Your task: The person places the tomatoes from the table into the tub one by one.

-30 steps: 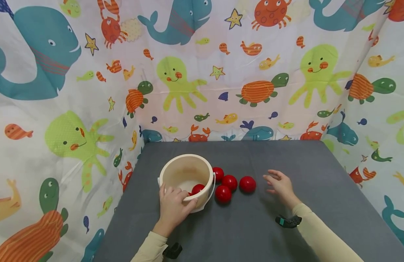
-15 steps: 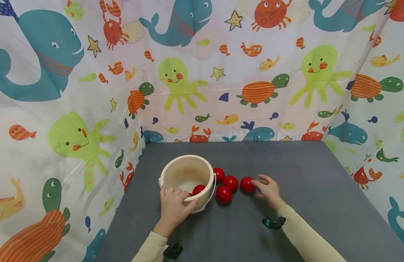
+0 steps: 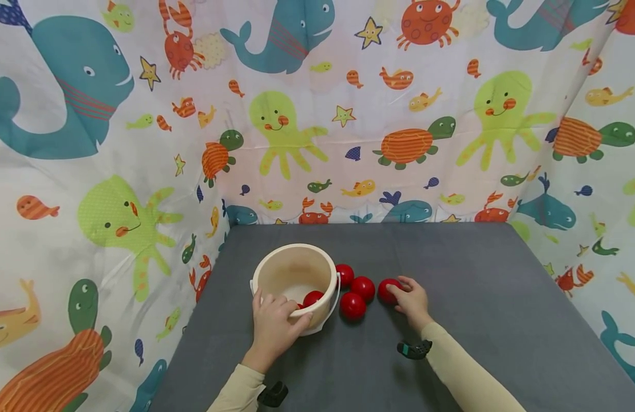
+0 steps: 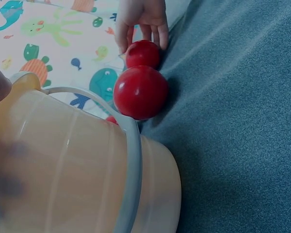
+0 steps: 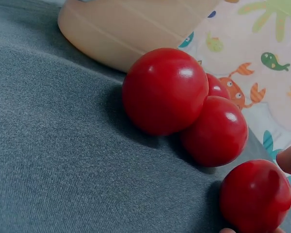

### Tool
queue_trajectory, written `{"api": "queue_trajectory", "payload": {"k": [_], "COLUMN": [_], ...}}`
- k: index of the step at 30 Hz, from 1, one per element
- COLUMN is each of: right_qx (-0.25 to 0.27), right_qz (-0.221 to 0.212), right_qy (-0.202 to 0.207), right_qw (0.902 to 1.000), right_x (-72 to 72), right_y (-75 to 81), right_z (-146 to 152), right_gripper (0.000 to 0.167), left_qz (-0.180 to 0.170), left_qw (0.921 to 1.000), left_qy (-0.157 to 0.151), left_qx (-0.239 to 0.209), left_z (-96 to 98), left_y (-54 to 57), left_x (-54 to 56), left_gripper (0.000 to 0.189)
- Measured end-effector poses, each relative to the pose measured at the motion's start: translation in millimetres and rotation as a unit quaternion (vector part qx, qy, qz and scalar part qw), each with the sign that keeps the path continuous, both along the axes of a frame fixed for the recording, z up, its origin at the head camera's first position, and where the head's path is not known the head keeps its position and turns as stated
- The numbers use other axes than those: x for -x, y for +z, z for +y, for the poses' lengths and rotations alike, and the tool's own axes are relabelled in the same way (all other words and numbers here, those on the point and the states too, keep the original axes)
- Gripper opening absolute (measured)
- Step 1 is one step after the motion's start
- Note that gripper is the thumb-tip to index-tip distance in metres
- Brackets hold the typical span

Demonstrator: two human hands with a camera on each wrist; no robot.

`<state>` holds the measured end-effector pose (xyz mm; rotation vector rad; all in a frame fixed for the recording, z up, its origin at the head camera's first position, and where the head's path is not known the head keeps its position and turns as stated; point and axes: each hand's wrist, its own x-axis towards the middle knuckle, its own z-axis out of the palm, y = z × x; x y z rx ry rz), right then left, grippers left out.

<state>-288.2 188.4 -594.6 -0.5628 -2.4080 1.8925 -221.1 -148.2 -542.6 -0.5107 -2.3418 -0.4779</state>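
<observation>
A cream bucket (image 3: 284, 272) stands on the grey cloth, and my left hand (image 3: 273, 326) grips its near rim with the thumb outside. Inside it lie red balls (image 3: 312, 297), partly covered by the rim and fingers. To the right, my right hand (image 3: 414, 303) has its fingers and thumb around a red ball (image 5: 254, 196) that sits on the cloth. Between that ball and the bucket, several more red balls (image 3: 353, 306) rest in a cluster. The bucket's white handle (image 4: 131, 170) hangs down its right side.
Grey cloth (image 3: 451, 252) covers the tabletop. A white curtain (image 3: 317, 160) printed with sea animals encloses the back and both sides. Dark bands are worn at both wrists, the right wristband (image 3: 414, 349) showing a green patch.
My right hand has moved left from the bare cloth to the rightmost red ball, its fingers closing around it. The left hand and bucket stay in place.
</observation>
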Motion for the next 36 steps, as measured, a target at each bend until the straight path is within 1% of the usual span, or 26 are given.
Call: {"api": "queue_trajectory", "payload": {"k": [5,12,21,31,36], "right_qx": [-0.002,-0.006,0.001,0.005,0.007], "right_qz": [0.003,0.008,0.029,0.039,0.047], "right_qy": [-0.006,-0.006,-0.004,-0.01,-0.011], "right_qw": [1.0,0.9999,0.9996,0.9992,0.9988], "right_x": [0.9,-0.8,-6.1,-8.6,-8.8], "right_y": [-3.9,-5.3,-10.7,-15.0,-16.7], "right_z": [-2,-3,-2,-2,-1], "right_gripper": [0.056,0.056,0.056,0.054,0.052], "left_qz": [0.007,0.019,0.004,0.01,0.006], "left_qw": [1.0,0.9998,1.0,0.9999,0.9999], "left_qy": [0.0,-0.004,0.0,-0.001,-0.002], "left_qx": [-0.001,-0.004,-0.004,-0.007,-0.009], "left_z": [-0.1,0.4,1.0,0.8,0.8], "left_y": [-0.6,1.7,3.9,1.6,1.3], "left_x": [-0.1,1.0,-0.4,-0.9,-1.5], "left_gripper": [0.024,0.023,0.024,0.023,0.023]}}
